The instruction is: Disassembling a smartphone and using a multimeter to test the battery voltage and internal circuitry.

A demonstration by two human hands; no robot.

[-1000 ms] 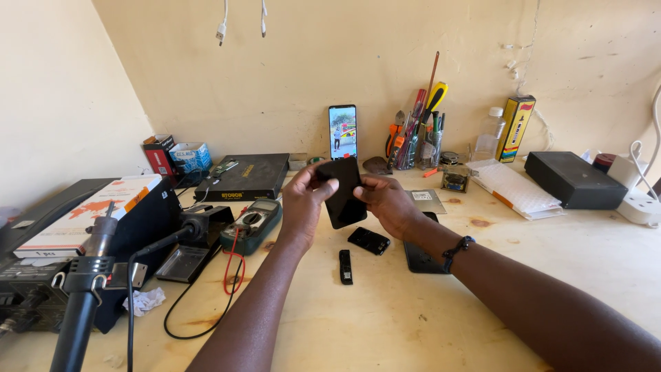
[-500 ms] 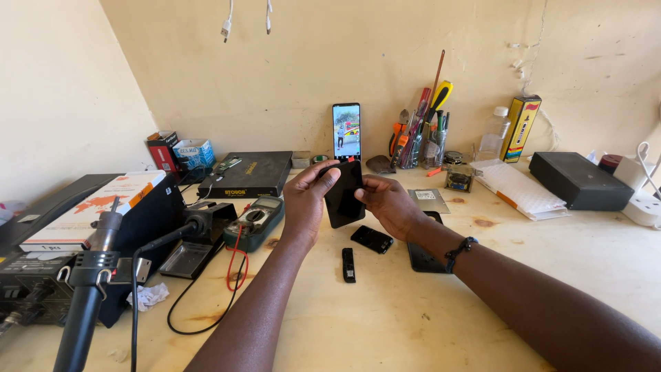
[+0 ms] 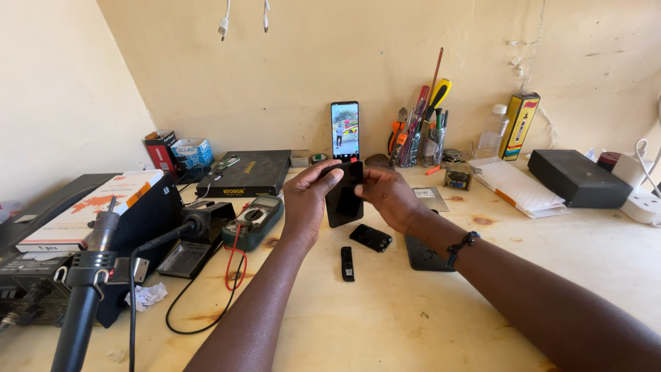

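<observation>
Both my hands hold a black phone (image 3: pixel 343 198) upright above the wooden bench, its dark glossy face toward me. My left hand (image 3: pixel 307 200) grips its left edge and top corner. My right hand (image 3: pixel 388 196) holds the right edge, fingers curled behind it. Below the hands lie a small black oval part (image 3: pixel 370 238), a narrow black bar-shaped piece (image 3: pixel 347 263) and a flat black panel (image 3: pixel 423 252) partly under my right forearm.
A lit phone (image 3: pixel 345 130) leans on the wall behind. A multimeter (image 3: pixel 254 219) with red lead, a soldering stand (image 3: pixel 187 244) and a hot-air tool (image 3: pixel 86 289) sit left. A tool cup (image 3: pixel 416 141), a bottle (image 3: pixel 489 133), black box (image 3: pixel 575 178) and power strip (image 3: pixel 643 203) stand right.
The held phone has tilted from slanted to nearly upright and sits slightly lower. My right hand has shifted up along its right edge. The view has drifted a little.
</observation>
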